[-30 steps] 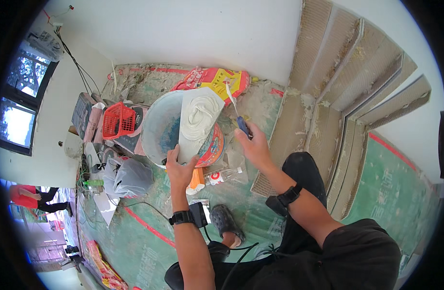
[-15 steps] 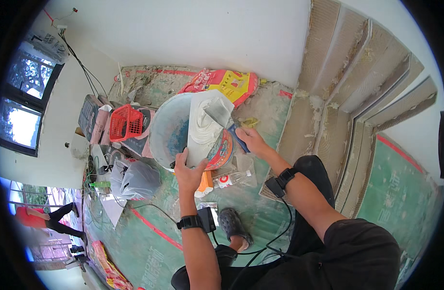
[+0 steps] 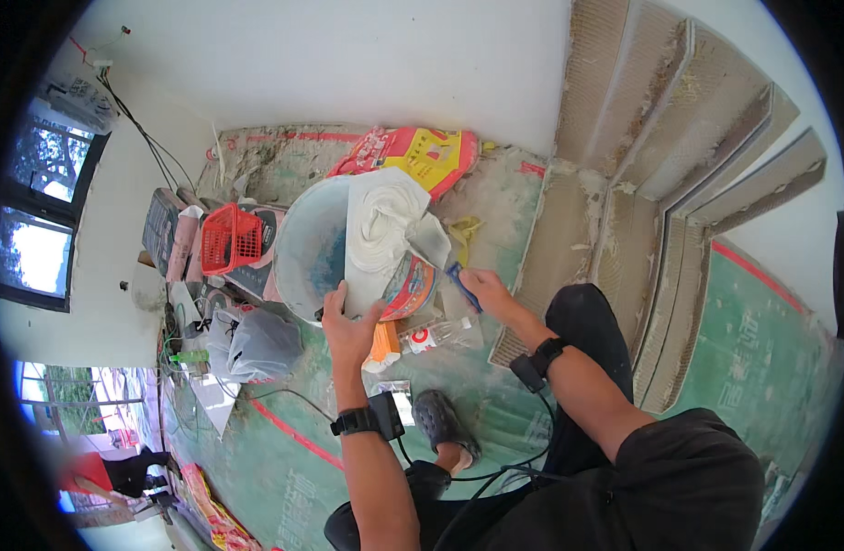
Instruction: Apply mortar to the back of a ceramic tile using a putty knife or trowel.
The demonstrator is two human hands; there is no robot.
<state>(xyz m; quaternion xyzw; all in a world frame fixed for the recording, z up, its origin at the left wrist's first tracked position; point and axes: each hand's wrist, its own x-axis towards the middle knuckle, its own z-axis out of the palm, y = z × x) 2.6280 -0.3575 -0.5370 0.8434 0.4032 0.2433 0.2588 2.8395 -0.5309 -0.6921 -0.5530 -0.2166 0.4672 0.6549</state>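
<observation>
My left hand [image 3: 350,329] is closed on the near end of a white board [image 3: 365,296], held over the open mouth of a large bucket [image 3: 295,241]. A thick swirl of white putty [image 3: 381,220] lies on the board. My right hand [image 3: 488,290] grips the blue handle of a putty knife [image 3: 433,242]. Its wide blade rests against the right side of the putty, smeared with white. Blue-grey residue coats the bucket's inside, and the board hides part of its rim. What the left fingers wrap round under the board is partly hidden.
Behind the bucket lies a red and yellow bag [image 3: 435,158]. A red basket [image 3: 231,241] sits on stacked bags at left, near a grey plastic bag [image 3: 257,342]. A plastic bottle [image 3: 433,336] lies close in front. Stairs [image 3: 614,230] rise at right. Far left is another person [image 3: 96,473].
The putty knife has moved down and right with my right hand, its blade now at the putty's lower right edge. The putty looks rounder. The person at far left has shifted lower.
</observation>
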